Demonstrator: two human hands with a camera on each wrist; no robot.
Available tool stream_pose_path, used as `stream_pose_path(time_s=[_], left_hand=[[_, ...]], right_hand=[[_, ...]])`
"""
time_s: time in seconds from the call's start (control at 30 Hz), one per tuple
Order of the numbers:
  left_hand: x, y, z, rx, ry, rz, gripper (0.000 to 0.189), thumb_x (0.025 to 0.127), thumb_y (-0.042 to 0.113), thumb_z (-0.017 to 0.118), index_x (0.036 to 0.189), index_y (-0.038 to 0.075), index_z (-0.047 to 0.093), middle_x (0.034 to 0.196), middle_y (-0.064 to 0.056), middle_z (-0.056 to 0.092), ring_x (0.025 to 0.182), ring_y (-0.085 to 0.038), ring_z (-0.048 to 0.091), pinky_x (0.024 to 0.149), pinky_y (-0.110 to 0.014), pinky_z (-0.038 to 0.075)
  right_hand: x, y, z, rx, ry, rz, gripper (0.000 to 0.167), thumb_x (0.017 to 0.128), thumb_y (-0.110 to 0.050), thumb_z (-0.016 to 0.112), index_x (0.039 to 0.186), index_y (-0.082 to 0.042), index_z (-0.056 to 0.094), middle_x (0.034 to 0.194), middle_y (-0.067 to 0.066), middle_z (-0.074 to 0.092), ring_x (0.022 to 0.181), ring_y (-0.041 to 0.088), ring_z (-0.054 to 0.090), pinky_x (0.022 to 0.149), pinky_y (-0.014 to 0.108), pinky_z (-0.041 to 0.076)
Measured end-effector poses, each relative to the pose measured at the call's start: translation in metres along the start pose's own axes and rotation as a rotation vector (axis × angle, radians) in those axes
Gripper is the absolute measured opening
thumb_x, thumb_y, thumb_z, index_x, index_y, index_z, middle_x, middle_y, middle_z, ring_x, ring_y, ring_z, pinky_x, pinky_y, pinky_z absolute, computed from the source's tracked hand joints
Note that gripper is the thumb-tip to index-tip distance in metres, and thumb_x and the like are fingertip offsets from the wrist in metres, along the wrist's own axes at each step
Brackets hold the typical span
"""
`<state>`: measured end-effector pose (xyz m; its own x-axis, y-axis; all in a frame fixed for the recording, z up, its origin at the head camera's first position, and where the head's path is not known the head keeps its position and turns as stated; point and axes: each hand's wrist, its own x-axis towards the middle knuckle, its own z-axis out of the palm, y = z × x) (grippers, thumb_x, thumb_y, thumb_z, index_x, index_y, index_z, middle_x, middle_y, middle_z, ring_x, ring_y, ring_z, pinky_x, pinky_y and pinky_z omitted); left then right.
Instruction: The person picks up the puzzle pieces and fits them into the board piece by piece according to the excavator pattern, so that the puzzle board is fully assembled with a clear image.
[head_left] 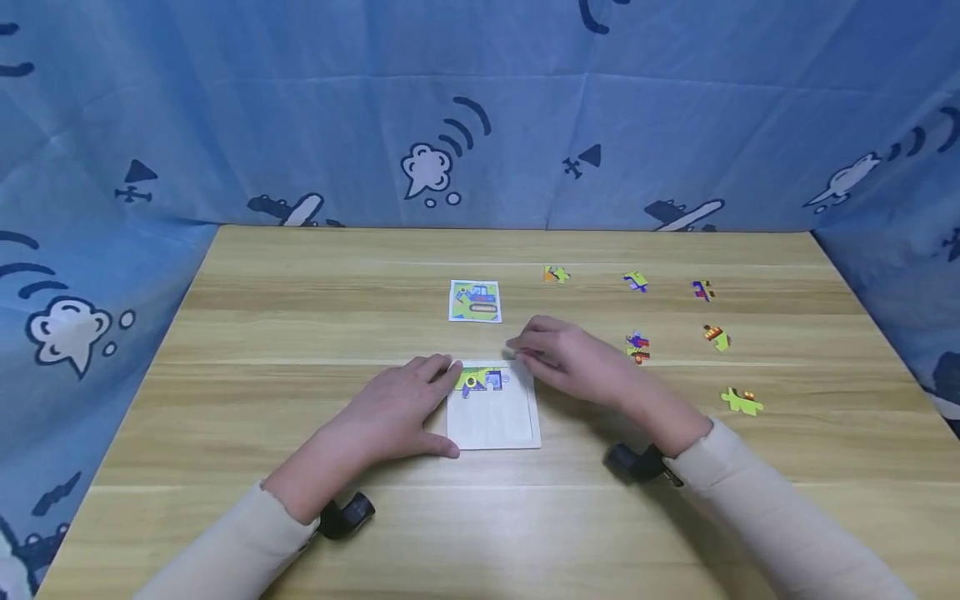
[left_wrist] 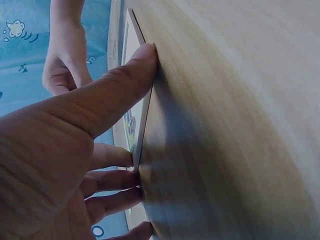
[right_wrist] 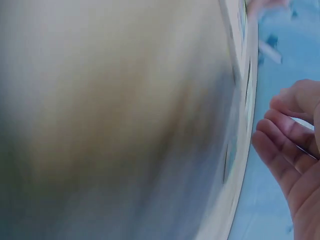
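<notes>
A square white puzzle board (head_left: 495, 421) lies on the table with joined pieces (head_left: 480, 380) of a yellow-green and purple picture along its upper left. My left hand (head_left: 397, 408) steadies the board's left side, thumb by the near corner and index fingertip at the far one. In the left wrist view the thumb (left_wrist: 117, 90) is nearly straight along the board's edge. Over the far right corner hovers my right hand (head_left: 566, 358), its thumb and index fingertips close together. In the right wrist view those fingers (right_wrist: 287, 132) are bent; I cannot tell whether they pinch anything.
A small picture card (head_left: 476, 302) of a digger lies beyond the board. Several loose puzzle pieces are scattered to the right, among them a yellow-green one (head_left: 742, 402), a red-purple one (head_left: 637, 347) and one at the back (head_left: 557, 273). A blue printed curtain (head_left: 510, 125) hangs behind.
</notes>
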<state>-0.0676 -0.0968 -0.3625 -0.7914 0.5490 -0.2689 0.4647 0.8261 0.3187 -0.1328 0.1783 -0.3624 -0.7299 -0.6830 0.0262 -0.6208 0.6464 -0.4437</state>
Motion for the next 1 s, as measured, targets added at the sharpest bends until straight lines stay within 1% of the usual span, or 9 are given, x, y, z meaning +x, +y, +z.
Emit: stream_pose_path(time_s=[0.13,0.3,0.43,0.5,0.6,0.7,0.8,0.9,1.0], left_hand=[[0.0,0.001,-0.001,0.003,0.006,0.003,0.107,0.083,0.059,0.083,0.163,0.007,0.036,0.167,-0.015,0.039,0.153,-0.035,0.041,0.119,-0.055,0.043],[0.0,0.001,-0.001,0.0,-0.001,-0.002,0.106,0.083,0.06,0.082,0.163,0.008,0.036,0.168,-0.014,0.038,0.153,-0.034,0.04,0.12,-0.055,0.043],[-0.002,0.001,0.0,-0.011,0.001,-0.007,0.106,0.083,0.059,0.083,0.163,0.009,0.037,0.167,-0.014,0.039,0.153,-0.034,0.041,0.119,-0.056,0.043],[-0.003,0.001,0.001,-0.014,0.003,-0.011,0.105,0.083,0.059,0.083,0.163,0.009,0.037,0.167,-0.013,0.039,0.153,-0.034,0.041,0.119,-0.056,0.043],[-0.003,0.0,0.002,-0.018,0.009,-0.016,0.105,0.083,0.06,0.083,0.163,0.01,0.037,0.167,-0.013,0.039,0.153,-0.034,0.041,0.12,-0.055,0.042],[-0.002,0.0,0.003,-0.018,0.014,-0.012,0.105,0.083,0.06,0.083,0.163,0.01,0.037,0.167,-0.013,0.04,0.152,-0.033,0.042,0.12,-0.055,0.043],[0.0,0.0,0.002,-0.015,0.015,0.003,0.105,0.083,0.059,0.083,0.163,0.009,0.037,0.166,-0.013,0.04,0.151,-0.033,0.042,0.118,-0.054,0.044],[0.001,0.0,0.001,-0.011,0.016,0.015,0.104,0.084,0.058,0.083,0.163,0.007,0.037,0.165,-0.014,0.041,0.15,-0.033,0.043,0.117,-0.054,0.045],[0.001,0.0,0.002,-0.01,0.009,0.008,0.104,0.084,0.058,0.082,0.163,0.007,0.036,0.166,-0.015,0.04,0.152,-0.034,0.042,0.118,-0.055,0.044]], right_hand=[[-0.006,0.03,-0.018,-0.038,0.063,0.086,0.025,0.101,-0.012,0.068,0.124,-0.005,0.075,0.113,0.009,0.072,0.09,0.016,0.064,0.077,0.034,0.058],[-0.016,0.069,-0.04,-0.099,0.126,0.188,0.028,0.1,-0.006,0.066,0.127,0.0,0.071,0.122,0.019,0.068,0.105,0.031,0.063,0.088,0.048,0.057],[-0.02,0.092,-0.049,-0.096,0.15,0.242,0.029,0.102,-0.006,0.065,0.129,0.003,0.068,0.127,0.025,0.064,0.117,0.04,0.059,0.097,0.057,0.054],[-0.021,0.103,-0.053,-0.091,0.145,0.288,0.032,0.102,-0.007,0.064,0.132,0.005,0.065,0.13,0.028,0.063,0.121,0.043,0.057,0.101,0.06,0.052],[-0.022,0.116,-0.058,-0.09,0.131,0.346,0.037,0.102,-0.007,0.063,0.135,0.009,0.061,0.136,0.033,0.059,0.13,0.049,0.053,0.109,0.065,0.045],[-0.023,0.127,-0.061,-0.082,0.111,0.359,0.04,0.101,-0.005,0.063,0.137,0.012,0.058,0.14,0.036,0.055,0.134,0.053,0.049,0.114,0.067,0.039],[-0.026,0.135,-0.063,-0.08,0.091,0.351,0.04,0.102,-0.005,0.062,0.138,0.011,0.057,0.143,0.037,0.054,0.136,0.055,0.045,0.117,0.068,0.035],[-0.026,0.14,-0.063,-0.102,0.066,0.37,0.04,0.102,-0.005,0.06,0.139,0.009,0.056,0.145,0.037,0.053,0.136,0.055,0.045,0.118,0.067,0.033],[-0.025,0.141,-0.063,-0.12,0.043,0.387,0.041,0.102,-0.003,0.058,0.141,0.009,0.056,0.145,0.038,0.053,0.135,0.056,0.047,0.117,0.067,0.034]])
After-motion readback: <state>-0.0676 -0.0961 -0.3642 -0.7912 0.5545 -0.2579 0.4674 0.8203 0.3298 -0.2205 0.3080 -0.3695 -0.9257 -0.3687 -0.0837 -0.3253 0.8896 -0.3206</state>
